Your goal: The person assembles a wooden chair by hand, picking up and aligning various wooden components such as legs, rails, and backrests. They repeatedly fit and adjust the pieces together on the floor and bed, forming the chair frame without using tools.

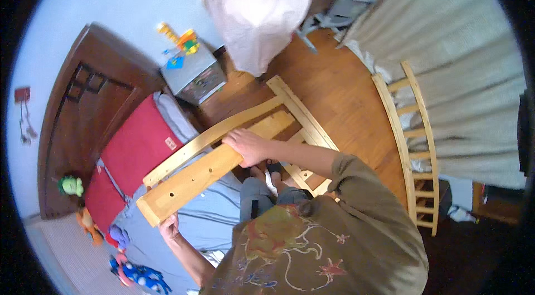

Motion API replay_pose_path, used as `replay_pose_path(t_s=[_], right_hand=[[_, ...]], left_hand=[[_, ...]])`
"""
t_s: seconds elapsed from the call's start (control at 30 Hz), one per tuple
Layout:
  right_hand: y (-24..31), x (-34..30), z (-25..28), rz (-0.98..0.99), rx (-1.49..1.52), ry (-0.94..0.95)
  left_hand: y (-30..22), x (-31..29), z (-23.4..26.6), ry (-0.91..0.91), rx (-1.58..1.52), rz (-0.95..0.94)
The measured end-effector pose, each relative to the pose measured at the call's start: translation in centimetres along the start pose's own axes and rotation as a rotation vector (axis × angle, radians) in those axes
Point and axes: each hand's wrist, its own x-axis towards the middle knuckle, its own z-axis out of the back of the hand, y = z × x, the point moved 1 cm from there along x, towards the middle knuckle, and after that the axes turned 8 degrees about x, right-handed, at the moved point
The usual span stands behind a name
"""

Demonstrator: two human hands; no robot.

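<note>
A long pale wooden board (192,182) with several round holes slants across the bed's edge, its near end toward me. My left hand (170,226) is closed on the lower edge near that end; the fingers pass behind it. Farther along, my right hand (246,146) wraps over the upper edge. Just beyond the board runs a curved wooden rail (217,132). It meets a straight wooden post (304,114) on the floor side. More wooden slats (298,175) show near my feet, partly hidden by my right arm.
A bed with a red pillow (139,142) and dark headboard (92,94) lies left, with plush toys (139,275) beside it. A small silver cabinet (198,80) holds a toy. Against the curtain (457,72) leans a ladder-like wooden frame (398,133). A pink cloth (256,11) hangs ahead.
</note>
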Motion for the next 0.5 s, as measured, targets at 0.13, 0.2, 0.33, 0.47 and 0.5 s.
replay_pose_path(t_s=[0.13,0.2,0.33,0.47,0.5], right_hand=[[2.6,5.0,-8.2,-0.002,-0.045,0.013],[3.5,7.6,-12.4,-0.013,-0.041,0.015],[3.8,12.6,-20.2,0.012,-0.124,0.162],[3.6,15.7,-26.4,0.054,-0.125,0.155],[3.5,16.3,-27.7,0.056,-0.133,0.17]], left_hand=[[4.4,-1.5,10.6,-0.478,-0.432,-0.036],[6.0,-1.5,14.0,-0.579,-0.486,-0.065],[8.8,-1.2,19.8,-0.654,-0.647,-0.134],[10.8,-0.4,24.0,-0.704,-0.897,-0.131],[11.4,-0.1,25.2,-0.751,-0.86,-0.102]])
